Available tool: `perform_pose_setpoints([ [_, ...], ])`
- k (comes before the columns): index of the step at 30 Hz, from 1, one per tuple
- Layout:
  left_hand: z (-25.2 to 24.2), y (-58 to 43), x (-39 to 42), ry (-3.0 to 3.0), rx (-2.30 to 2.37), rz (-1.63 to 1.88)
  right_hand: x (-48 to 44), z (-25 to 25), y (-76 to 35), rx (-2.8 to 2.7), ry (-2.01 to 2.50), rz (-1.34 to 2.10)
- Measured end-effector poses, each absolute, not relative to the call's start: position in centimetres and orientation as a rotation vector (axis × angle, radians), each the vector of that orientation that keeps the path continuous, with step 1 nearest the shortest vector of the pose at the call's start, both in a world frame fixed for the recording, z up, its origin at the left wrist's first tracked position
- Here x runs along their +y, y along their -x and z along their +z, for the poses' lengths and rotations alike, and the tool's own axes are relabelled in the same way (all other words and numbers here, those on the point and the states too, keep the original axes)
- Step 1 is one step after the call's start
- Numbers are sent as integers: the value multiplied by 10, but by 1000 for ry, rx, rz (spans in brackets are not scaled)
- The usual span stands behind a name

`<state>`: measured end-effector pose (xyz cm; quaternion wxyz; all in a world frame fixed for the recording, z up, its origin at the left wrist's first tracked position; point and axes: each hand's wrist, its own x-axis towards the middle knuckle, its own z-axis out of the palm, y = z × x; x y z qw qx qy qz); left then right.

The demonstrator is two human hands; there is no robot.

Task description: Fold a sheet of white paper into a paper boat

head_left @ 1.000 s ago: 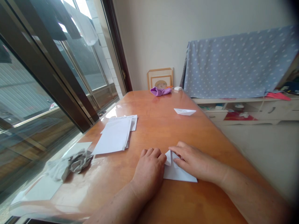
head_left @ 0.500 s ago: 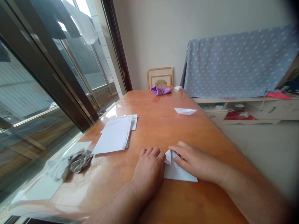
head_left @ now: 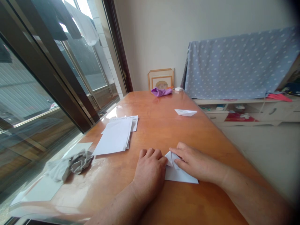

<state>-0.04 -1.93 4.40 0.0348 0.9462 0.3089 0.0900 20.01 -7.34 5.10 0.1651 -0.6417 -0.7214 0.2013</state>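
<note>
The folded paper lies on the table's near part; the right hand rests on it, thumb and forefinger apart; whether the left hand, curled at its left side, pinches it, I cannot tell; uneven pressure could skew the folds.

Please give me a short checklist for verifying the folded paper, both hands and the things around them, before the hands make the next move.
1. Left hand touching the folded paper: ok, at its left side.
2. Right hand touching the paper: ok, thumb and index finger on its upper part.
3. Folded paper supported: ok, it lies on the wooden table.
4. Paper stack apart from the hands: ok, it lies to their left, farther up.
5. Boat-shaped paper apart from the hands: ok, farther up the table.
6. Creases even under the fingers: cannot tell, the hands cover part of the sheet.
</note>
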Motion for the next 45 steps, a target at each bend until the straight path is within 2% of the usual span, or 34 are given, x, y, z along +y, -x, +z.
perform_pose_setpoints([
  [45,42,8,-25,-3098,738,260,-75,50,-194,-2087,1871,470],
])
